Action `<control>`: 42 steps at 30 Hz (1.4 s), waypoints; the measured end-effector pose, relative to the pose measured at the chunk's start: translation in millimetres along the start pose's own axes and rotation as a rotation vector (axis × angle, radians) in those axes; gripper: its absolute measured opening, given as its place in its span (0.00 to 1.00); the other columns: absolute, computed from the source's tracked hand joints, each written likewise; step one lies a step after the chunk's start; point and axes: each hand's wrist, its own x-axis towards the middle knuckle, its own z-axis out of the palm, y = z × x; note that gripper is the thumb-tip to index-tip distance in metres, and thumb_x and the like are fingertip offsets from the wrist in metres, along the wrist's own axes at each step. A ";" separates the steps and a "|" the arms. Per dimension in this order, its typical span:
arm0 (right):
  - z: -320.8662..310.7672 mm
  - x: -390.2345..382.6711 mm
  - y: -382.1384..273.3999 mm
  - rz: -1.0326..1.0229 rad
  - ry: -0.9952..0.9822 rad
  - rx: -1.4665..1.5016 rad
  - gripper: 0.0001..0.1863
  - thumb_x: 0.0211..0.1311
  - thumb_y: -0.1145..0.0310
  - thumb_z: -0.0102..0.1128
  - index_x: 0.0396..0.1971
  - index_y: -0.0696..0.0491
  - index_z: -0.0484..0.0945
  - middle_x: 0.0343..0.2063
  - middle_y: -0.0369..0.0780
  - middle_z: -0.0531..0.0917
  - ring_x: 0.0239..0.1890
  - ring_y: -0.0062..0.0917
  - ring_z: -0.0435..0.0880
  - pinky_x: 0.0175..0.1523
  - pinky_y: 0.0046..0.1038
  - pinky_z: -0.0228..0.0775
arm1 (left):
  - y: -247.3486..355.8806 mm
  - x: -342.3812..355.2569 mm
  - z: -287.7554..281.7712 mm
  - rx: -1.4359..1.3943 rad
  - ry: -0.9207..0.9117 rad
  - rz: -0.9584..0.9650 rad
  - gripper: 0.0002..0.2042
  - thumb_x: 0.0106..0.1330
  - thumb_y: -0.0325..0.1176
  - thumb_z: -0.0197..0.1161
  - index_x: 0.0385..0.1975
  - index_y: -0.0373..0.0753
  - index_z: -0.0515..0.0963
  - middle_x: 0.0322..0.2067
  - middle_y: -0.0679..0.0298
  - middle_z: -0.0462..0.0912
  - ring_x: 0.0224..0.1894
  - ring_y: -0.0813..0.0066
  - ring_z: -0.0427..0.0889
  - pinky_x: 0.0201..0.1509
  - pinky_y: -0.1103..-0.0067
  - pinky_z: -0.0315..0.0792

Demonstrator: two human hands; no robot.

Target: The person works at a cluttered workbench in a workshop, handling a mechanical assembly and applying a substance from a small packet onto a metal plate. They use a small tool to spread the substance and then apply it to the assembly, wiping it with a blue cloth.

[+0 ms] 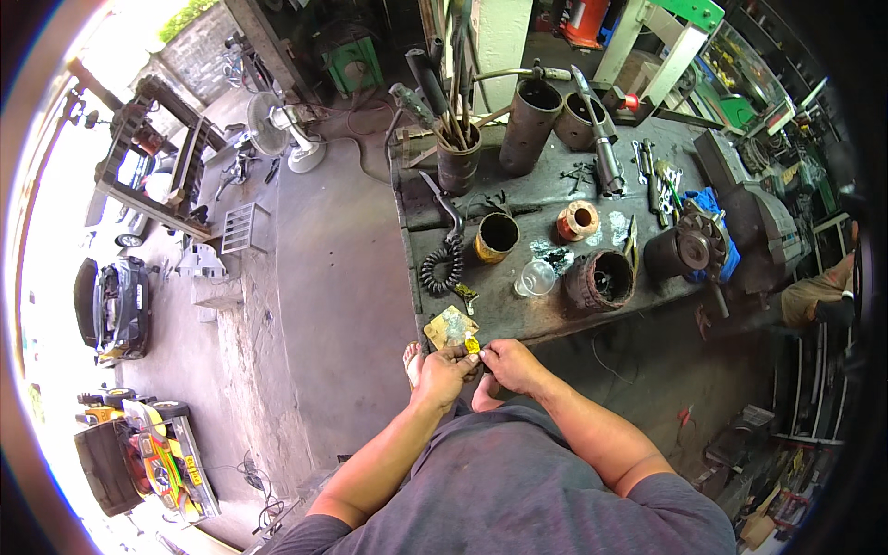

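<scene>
My left hand and my right hand meet in front of my body at the near edge of the workbench. My left fingers are closed on a small yellow piece, perhaps a tube or packet; its kind is too small to tell. The right fingertips pinch at its lower end, and whatever lies between them is hidden. Just beyond the left hand lies a tan square board with a whitish smear. Another small yellow-green item rests behind it.
On the bench stand a clear plastic cup, a yellow-rimmed can, a copper coil, a dark motor housing, a coiled black cord and a can of tools. A white fan stands left on the floor.
</scene>
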 end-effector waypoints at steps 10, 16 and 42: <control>-9.7 5.9 1.1 -0.192 0.039 -0.171 0.16 0.82 0.59 0.65 0.46 0.60 0.85 0.44 0.59 0.91 0.50 0.62 0.89 0.53 0.55 0.81 | -2.6 -0.2 15.6 -0.220 0.057 -0.063 0.20 0.82 0.32 0.70 0.68 0.31 0.81 0.48 0.64 0.90 0.43 0.74 0.87 0.51 0.73 0.83; 5.5 0.3 6.9 -0.082 0.021 -0.069 0.16 0.82 0.59 0.65 0.45 0.59 0.85 0.43 0.58 0.90 0.49 0.63 0.88 0.53 0.56 0.81 | -3.6 -10.9 0.0 -0.173 -0.042 -0.075 0.18 0.79 0.27 0.72 0.64 0.28 0.81 0.47 0.62 0.91 0.45 0.72 0.89 0.52 0.73 0.85; 13.6 21.7 -12.7 -0.307 -0.017 -0.119 0.17 0.82 0.57 0.65 0.43 0.59 0.85 0.42 0.56 0.90 0.47 0.58 0.89 0.52 0.53 0.80 | -23.4 14.5 -25.1 0.012 0.025 0.157 0.13 0.81 0.26 0.69 0.58 0.25 0.85 0.44 0.62 0.92 0.44 0.77 0.87 0.48 0.78 0.80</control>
